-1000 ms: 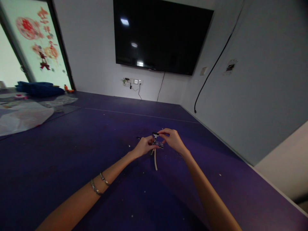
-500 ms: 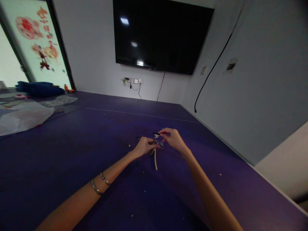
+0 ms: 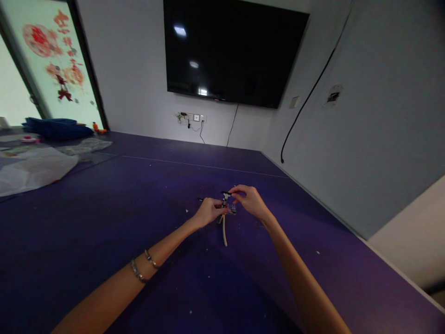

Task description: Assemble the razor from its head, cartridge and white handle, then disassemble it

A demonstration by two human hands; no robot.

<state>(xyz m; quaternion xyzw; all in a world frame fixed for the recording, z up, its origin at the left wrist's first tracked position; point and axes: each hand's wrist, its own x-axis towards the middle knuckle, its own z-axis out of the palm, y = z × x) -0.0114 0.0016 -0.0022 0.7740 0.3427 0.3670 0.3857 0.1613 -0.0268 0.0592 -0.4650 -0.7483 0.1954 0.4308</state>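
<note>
My left hand [image 3: 207,212] is closed in a pinch around the middle of a small silver-and-black device [image 3: 225,196] with a dark bar across its top. With thumb and forefinger, my right hand [image 3: 252,200] grips the right end of that bar. A small clear part [image 3: 232,209] sits between my hands, partly hidden by the left fingers. Below the left fingertips a pale curved strip [image 3: 224,232] reaches down toward me; whether it joins the device I cannot tell. The device is too small to name its kind.
Around my hands spreads a purple-blue surface [image 3: 139,208] with small white scraps. A small dark item [image 3: 200,199] lies left of the device. Plastic sheeting [image 3: 38,167] and dark blue cloth [image 3: 57,128] lie far left. A black cable [image 3: 309,95] hangs along the right wall.
</note>
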